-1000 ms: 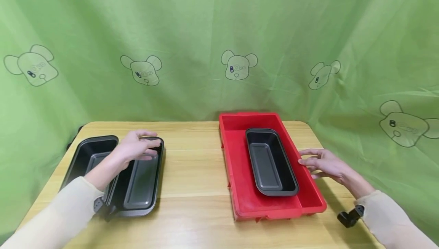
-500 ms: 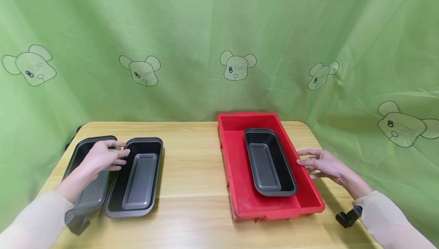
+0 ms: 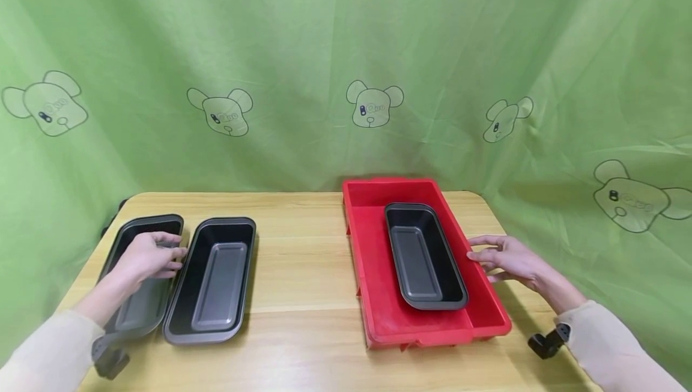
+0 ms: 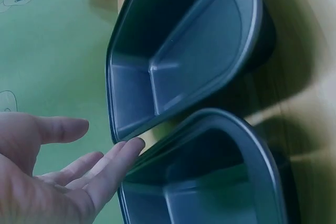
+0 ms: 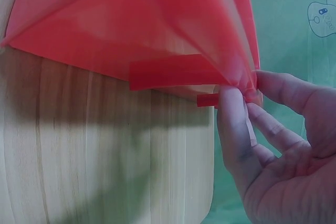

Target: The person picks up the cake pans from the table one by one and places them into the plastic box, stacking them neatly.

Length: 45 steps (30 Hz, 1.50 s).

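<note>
Two dark grey loaf pans lie side by side at the table's left, the outer pan (image 3: 143,308) and the inner pan (image 3: 218,287). My left hand (image 3: 148,258) is over the outer pan, fingers extended. In the left wrist view, the fingertips (image 4: 134,145) lie near the neighbouring rims of the two pans; whether they touch one, I cannot tell. At the right, a third loaf pan (image 3: 421,266) rests inside a red plastic tray (image 3: 373,272). My right hand (image 3: 510,260) pinches the tray's right rim between thumb and fingers, as the right wrist view shows.
The wooden table (image 3: 303,272) runs between the pans and the red tray. Behind it hangs a green curtain (image 3: 303,50) printed with bear heads, which also wraps round both sides.
My left hand has moved left, from above the inner loaf pan to above the outer one. My right hand stays on the tray's rim, and the tray has not visibly shifted.
</note>
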{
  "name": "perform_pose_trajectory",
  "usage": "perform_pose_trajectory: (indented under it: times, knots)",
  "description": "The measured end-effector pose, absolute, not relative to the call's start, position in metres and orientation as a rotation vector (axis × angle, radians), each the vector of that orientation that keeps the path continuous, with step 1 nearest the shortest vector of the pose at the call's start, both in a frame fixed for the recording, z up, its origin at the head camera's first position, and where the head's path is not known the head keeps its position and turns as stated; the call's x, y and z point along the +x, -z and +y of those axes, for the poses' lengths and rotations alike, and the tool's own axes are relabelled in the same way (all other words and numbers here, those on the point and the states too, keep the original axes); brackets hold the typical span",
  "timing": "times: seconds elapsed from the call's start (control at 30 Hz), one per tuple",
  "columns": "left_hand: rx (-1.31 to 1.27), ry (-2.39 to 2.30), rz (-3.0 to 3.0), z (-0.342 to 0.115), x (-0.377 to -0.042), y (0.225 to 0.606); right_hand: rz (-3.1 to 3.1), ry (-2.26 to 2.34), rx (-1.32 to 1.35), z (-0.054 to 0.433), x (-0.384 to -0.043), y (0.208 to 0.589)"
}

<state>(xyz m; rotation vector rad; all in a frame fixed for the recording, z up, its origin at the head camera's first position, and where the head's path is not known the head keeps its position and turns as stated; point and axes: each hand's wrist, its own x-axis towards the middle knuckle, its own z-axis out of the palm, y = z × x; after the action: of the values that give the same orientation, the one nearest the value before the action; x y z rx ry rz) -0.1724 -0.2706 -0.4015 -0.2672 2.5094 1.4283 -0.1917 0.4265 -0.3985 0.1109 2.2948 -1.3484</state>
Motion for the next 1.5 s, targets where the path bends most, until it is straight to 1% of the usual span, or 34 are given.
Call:
perform_pose_trajectory:
  times: [0.5, 0.97, 1.5]
  knots:
    - [-0.229, -1.429, 2.439, -0.272, -0.174, 0.406, 2.3, 1.344, 0.119, 0.426, -0.191, 0.399]
    - [-0.21, -1.467, 2.337, -0.256, -0.171, 0.416, 2.29, 1.349, 0.11, 0.425, -0.191, 0.398]
    - [-0.211, -1.456, 2.268, -0.25, -0.167, 0.43, 2.288, 1.35, 0.117, 0.424, -0.191, 0.397]
